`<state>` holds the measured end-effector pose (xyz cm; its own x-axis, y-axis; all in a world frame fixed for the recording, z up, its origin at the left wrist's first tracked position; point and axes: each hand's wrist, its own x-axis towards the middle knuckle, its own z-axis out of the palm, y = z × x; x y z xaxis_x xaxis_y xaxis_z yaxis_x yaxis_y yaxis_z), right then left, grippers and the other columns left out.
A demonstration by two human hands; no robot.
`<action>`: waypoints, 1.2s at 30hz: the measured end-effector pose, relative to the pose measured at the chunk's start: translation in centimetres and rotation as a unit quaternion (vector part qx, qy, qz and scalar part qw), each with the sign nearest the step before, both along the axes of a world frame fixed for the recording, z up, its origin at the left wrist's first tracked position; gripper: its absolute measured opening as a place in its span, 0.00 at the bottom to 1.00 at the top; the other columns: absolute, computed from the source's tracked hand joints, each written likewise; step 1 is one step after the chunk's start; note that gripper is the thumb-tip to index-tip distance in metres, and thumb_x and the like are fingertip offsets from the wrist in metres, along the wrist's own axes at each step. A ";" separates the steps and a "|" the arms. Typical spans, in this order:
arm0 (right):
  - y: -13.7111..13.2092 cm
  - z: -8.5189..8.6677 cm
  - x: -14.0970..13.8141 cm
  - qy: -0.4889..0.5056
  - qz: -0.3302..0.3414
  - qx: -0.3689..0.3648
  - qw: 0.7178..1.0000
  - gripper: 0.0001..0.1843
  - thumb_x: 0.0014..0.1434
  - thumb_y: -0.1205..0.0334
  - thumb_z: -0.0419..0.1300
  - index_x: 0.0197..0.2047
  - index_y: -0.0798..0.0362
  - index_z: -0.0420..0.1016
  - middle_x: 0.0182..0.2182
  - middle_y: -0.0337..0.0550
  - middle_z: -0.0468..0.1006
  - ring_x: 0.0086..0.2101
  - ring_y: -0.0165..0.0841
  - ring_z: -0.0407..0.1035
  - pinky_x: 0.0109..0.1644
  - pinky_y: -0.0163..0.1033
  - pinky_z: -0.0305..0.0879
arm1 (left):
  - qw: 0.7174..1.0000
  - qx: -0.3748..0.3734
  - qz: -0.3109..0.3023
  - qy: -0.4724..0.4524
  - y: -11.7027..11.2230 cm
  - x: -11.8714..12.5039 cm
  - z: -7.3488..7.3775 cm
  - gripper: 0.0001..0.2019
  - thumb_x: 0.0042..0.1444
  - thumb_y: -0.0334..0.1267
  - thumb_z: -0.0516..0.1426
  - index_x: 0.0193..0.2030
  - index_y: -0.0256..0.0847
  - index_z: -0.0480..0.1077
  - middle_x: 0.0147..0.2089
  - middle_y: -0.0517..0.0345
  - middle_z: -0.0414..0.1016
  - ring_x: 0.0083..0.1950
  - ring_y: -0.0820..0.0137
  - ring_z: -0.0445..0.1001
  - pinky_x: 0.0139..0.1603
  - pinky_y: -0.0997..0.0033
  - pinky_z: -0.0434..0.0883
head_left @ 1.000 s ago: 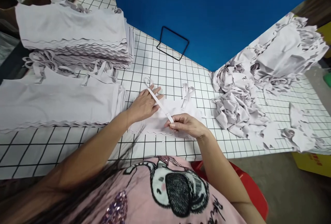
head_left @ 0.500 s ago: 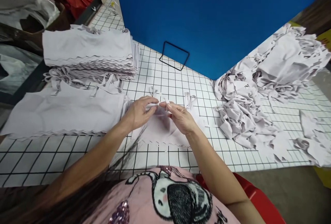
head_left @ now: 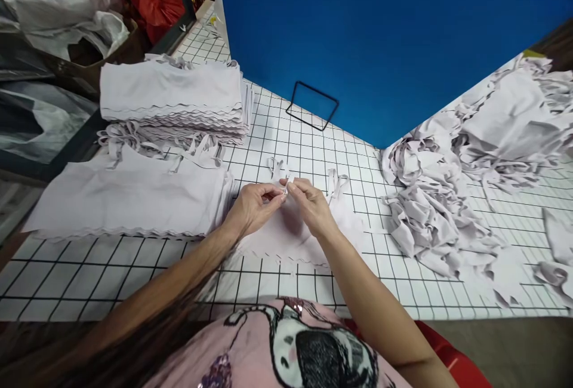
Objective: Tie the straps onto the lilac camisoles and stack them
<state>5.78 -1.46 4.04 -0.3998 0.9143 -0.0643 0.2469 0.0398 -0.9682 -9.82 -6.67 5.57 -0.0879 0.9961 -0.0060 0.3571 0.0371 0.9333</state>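
Observation:
A pale lilac-grey camisole top [head_left: 286, 239] with thin shoulder straps lies in front of me, its scalloped hem toward my body. Above its upper part my left hand [head_left: 257, 206] and my right hand [head_left: 310, 204] meet, both pinching. Between the fingertips is a narrow fabric strap [head_left: 289, 185], which looks like part of the top. Another strap loop [head_left: 335, 182] sticks up beyond my right hand. The fingers hide how the strap is fastened.
Neatly stacked tops lie at left, a near stack [head_left: 134, 197] and a far stack [head_left: 174, 92]. Crumpled matching garments [head_left: 439, 221] heap at right. A black wire frame [head_left: 313, 106] leans by the blue panel [head_left: 358, 36]. Bags and a box [head_left: 125, 48] stand at far left.
My fingertips have come closer together on the strap, and my left hand's fingers have closed into a pinch. The whole view has shifted slightly, with things appearing farther right and lower.

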 end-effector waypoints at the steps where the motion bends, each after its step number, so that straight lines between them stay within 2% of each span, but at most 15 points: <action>1: 0.1 0.2 0.3 -0.033 -0.031 0.062 0.997 0.16 0.64 0.48 0.56 0.41 0.49 0.78 0.48 0.48 0.72 0.51 0.38 0.65 0.53 0.45 0.64 | 1.000 0.000 -0.002 0.023 0.0 -0.1 0.0 0.10 0.57 0.42 0.57 0.32 0.38 0.76 0.33 0.58 0.80 0.36 0.68 0.77 0.39 0.70 0.72; 3: 0.4 0.7 0.8 -0.085 -0.067 0.185 0.977 0.14 0.65 0.51 0.56 0.44 0.49 0.77 0.48 0.49 0.70 0.52 0.39 0.63 0.55 0.47 0.62 | 0.997 0.013 -0.014 0.079 -0.1 -0.3 0.0 0.09 0.57 0.40 0.56 0.32 0.39 0.74 0.32 0.58 0.78 0.33 0.69 0.74 0.35 0.71 0.70; 4: 0.4 1.0 1.0 -0.106 -0.047 0.231 0.966 0.13 0.66 0.53 0.55 0.47 0.49 0.76 0.50 0.50 0.70 0.53 0.40 0.62 0.57 0.49 0.60 | 0.993 0.022 -0.025 0.111 -0.1 -0.3 0.1 0.09 0.58 0.38 0.55 0.31 0.39 0.74 0.31 0.58 0.77 0.32 0.70 0.73 0.34 0.71 0.69; 5: 0.5 1.3 1.1 -0.125 0.001 0.259 0.958 0.14 0.67 0.54 0.54 0.50 0.48 0.75 0.51 0.49 0.71 0.54 0.41 0.61 0.58 0.50 0.58 | 0.988 0.031 -0.036 0.145 0.0 -0.3 0.2 0.09 0.58 0.36 0.54 0.30 0.39 0.73 0.30 0.58 0.76 0.31 0.70 0.72 0.33 0.70 0.68; 8: 0.9 2.0 1.3 -0.169 0.177 0.251 0.936 0.16 0.69 0.55 0.52 0.57 0.43 0.72 0.50 0.45 0.76 0.53 0.42 0.60 0.57 0.52 0.55 | 0.974 0.041 -0.061 0.216 0.1 -0.3 0.5 0.08 0.57 0.33 0.52 0.31 0.39 0.73 0.30 0.57 0.75 0.32 0.69 0.71 0.34 0.69 0.67; 10: 1.3 2.1 1.5 -0.184 0.213 0.229 0.932 0.15 0.69 0.55 0.52 0.56 0.43 0.73 0.45 0.43 0.78 0.50 0.41 0.62 0.56 0.51 0.54 | 0.972 0.034 -0.070 0.224 0.2 -0.3 0.5 0.08 0.57 0.33 0.52 0.34 0.39 0.74 0.32 0.58 0.76 0.33 0.69 0.72 0.35 0.69 0.68; 15: 2.0 1.5 2.8 -0.179 0.187 0.242 0.935 0.09 0.66 0.55 0.57 0.42 0.46 0.78 0.33 0.40 0.77 0.42 0.38 0.63 0.54 0.49 0.54 | 0.972 0.044 -0.087 0.212 0.4 -0.2 -0.3 0.06 0.60 0.35 0.54 0.36 0.41 0.73 0.35 0.59 0.76 0.38 0.69 0.72 0.41 0.68 0.69; 19: 1.9 0.2 3.6 -0.169 0.149 0.216 0.950 0.08 0.66 0.57 0.58 0.38 0.49 0.76 0.31 0.40 0.76 0.42 0.38 0.63 0.51 0.47 0.55 | 0.944 0.066 -0.104 0.307 0.7 0.0 -1.7 0.07 0.58 0.38 0.59 0.42 0.40 0.74 0.43 0.53 0.76 0.47 0.60 0.70 0.48 0.59 0.67; 21: 1.7 -0.4 3.7 -0.156 0.129 0.203 0.958 0.07 0.65 0.59 0.58 0.37 0.49 0.76 0.31 0.41 0.75 0.41 0.38 0.63 0.50 0.47 0.56 | 0.936 0.050 -0.107 0.333 0.8 0.2 -2.2 0.08 0.56 0.40 0.62 0.41 0.41 0.74 0.43 0.53 0.76 0.48 0.58 0.68 0.48 0.57 0.65; 25: 1.3 -1.3 3.3 -0.134 0.112 0.189 0.966 0.07 0.65 0.59 0.59 0.36 0.49 0.75 0.31 0.41 0.75 0.40 0.38 0.63 0.49 0.46 0.58 | 0.951 0.017 -0.100 0.291 1.0 0.3 -2.7 0.05 0.55 0.38 0.62 0.33 0.40 0.72 0.39 0.57 0.76 0.46 0.61 0.69 0.47 0.59 0.62; 29: 1.1 -1.6 2.8 -0.130 0.111 0.186 0.967 0.07 0.65 0.59 0.59 0.37 0.49 0.76 0.32 0.41 0.77 0.41 0.38 0.64 0.49 0.47 0.58 | 0.964 -0.003 -0.093 0.249 1.0 0.4 -2.8 0.03 0.56 0.36 0.61 0.34 0.41 0.73 0.36 0.59 0.77 0.45 0.63 0.71 0.49 0.59 0.59; 36: 0.9 -2.1 2.5 -0.138 0.114 0.201 0.963 0.06 0.64 0.59 0.60 0.38 0.48 0.78 0.33 0.41 0.78 0.42 0.38 0.64 0.51 0.49 0.58 | 0.965 -0.011 -0.089 0.247 0.9 0.6 -2.8 0.05 0.56 0.36 0.60 0.30 0.39 0.73 0.36 0.58 0.78 0.44 0.64 0.71 0.48 0.58 0.58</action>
